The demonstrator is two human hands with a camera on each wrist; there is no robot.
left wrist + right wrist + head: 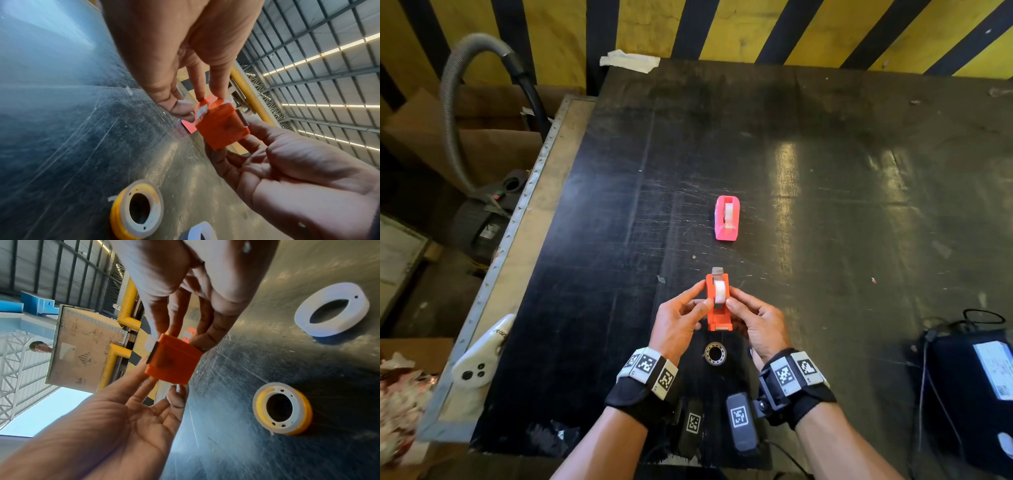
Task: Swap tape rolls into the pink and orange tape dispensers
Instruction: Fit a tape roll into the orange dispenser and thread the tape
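Both hands hold the orange tape dispenser [717, 310] just above the black table [825, 205], near its front edge. A white tape roll [719, 291] sits in it, and a short tape end sticks out at its far end. My left hand [703, 294] pinches its left side and my right hand [732, 298] grips its right side, thumb by the roll. The orange dispenser [222, 128] [174, 360] shows its underside in the wrist views. The pink dispenser [727, 218] stands farther back with a roll in it. A yellow-edged tape roll [715, 353] [136, 209] [282, 408] lies flat under my hands.
A white ring-shaped roll [331, 309] lies on the table near the yellow one. A white handheld device [482, 356] rests at the table's left edge. A black box with cables [976, 394] sits at the right. A grey hose [453, 102] arches beyond the left side.
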